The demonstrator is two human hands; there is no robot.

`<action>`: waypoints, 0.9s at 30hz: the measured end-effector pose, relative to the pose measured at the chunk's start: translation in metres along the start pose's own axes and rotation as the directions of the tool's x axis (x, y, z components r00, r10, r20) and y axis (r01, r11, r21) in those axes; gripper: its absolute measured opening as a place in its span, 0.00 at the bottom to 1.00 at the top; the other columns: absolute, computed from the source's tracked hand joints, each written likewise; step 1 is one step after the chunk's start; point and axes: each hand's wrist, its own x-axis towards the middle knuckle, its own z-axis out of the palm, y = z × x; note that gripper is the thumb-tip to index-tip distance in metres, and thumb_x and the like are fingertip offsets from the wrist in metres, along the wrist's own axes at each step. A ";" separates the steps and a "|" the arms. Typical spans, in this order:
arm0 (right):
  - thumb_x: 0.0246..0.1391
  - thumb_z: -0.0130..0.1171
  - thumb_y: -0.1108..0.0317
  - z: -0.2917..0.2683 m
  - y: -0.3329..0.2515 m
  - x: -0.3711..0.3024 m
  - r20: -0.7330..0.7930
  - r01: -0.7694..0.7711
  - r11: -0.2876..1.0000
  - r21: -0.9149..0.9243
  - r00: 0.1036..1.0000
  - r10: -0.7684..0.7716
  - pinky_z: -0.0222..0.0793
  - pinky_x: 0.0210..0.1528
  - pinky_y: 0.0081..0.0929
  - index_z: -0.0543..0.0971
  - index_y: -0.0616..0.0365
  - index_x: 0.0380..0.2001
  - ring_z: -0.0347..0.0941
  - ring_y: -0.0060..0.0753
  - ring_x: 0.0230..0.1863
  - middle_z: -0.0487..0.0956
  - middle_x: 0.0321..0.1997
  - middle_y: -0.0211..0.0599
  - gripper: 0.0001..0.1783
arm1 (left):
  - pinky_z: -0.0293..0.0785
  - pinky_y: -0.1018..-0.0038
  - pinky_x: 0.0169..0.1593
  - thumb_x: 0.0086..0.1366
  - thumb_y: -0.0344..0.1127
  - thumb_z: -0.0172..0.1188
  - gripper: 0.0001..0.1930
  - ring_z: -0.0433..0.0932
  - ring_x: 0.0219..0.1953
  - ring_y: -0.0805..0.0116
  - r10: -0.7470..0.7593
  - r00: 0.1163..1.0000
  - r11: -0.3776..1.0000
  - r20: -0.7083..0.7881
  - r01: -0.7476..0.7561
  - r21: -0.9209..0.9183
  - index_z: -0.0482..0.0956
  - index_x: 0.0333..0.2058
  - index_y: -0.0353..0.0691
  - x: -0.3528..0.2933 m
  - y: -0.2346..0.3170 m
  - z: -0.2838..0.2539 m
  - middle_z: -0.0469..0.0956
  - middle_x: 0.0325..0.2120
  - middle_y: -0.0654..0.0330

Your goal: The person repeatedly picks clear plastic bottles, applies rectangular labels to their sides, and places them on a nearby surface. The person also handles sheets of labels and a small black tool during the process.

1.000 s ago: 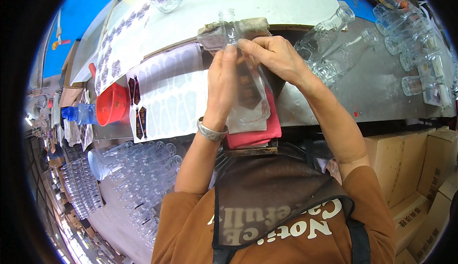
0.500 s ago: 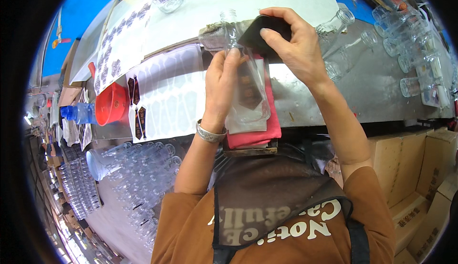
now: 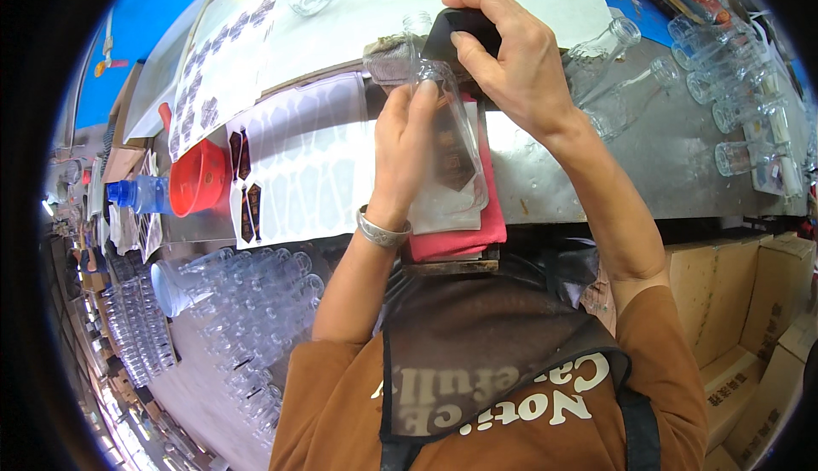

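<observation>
A clear glass bottle (image 3: 474,163) lies flat on folded red cloth (image 3: 464,244), its neck pointing away from me. On its body sits a dark, tie-shaped label (image 3: 454,156). My left hand (image 3: 405,143) grips the bottle at its left side, the thumb laid along the shoulder. A flat black pad (image 3: 460,35), perhaps a scraper, is pinched between the thumb and fingers of my right hand (image 3: 524,66). Its edge is at the bottle's neck; whether it touches the glass I cannot tell. Beneath the neck is a grey cloth (image 3: 388,62).
Left of the bottle lies a sheet of tie-shaped labels (image 3: 298,164), beside a red plastic container (image 3: 198,180). Glass bottles (image 3: 601,49) lie to the right, with several more (image 3: 724,83) beyond. Many bottles (image 3: 247,318) stand low on the left. Open cardboard boxes (image 3: 716,301) are at the lower right.
My right hand has shifted up and slightly left, bringing the black pad across the bottle's neck. My left hand and the bottle have moved slightly to the right.
</observation>
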 end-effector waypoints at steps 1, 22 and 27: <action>0.55 0.60 0.74 -0.001 -0.007 -0.001 -0.015 0.055 0.998 -0.005 0.998 -0.055 0.77 0.44 0.30 0.81 0.60 0.45 0.80 0.39 0.40 0.82 0.42 0.41 0.13 | 0.77 0.75 0.44 0.76 0.56 0.47 0.29 0.81 0.41 0.74 -0.018 1.000 1.000 0.007 0.019 -0.016 0.75 0.52 0.30 -0.002 -0.001 -0.002 0.82 0.42 0.55; 0.48 0.66 0.78 -0.043 -0.047 -0.055 0.497 0.013 0.950 0.313 0.850 -0.175 0.76 0.49 0.34 0.83 0.56 0.40 0.80 0.41 0.43 0.84 0.42 0.38 0.13 | 0.67 0.61 0.65 0.78 0.49 0.44 0.31 0.72 0.63 0.54 0.195 0.978 0.970 -0.072 -0.181 0.161 0.60 0.67 0.30 -0.051 -0.010 -0.042 0.70 0.62 0.44; 0.52 0.62 0.80 -0.024 0.004 -0.034 0.151 -0.062 0.962 0.265 0.988 0.022 0.78 0.45 0.25 0.80 0.61 0.43 0.81 0.28 0.43 0.84 0.44 0.39 0.13 | 0.70 0.66 0.61 0.77 0.50 0.47 0.31 0.74 0.59 0.60 0.182 0.982 0.982 -0.055 -0.179 0.054 0.64 0.65 0.29 -0.031 0.012 -0.017 0.74 0.58 0.46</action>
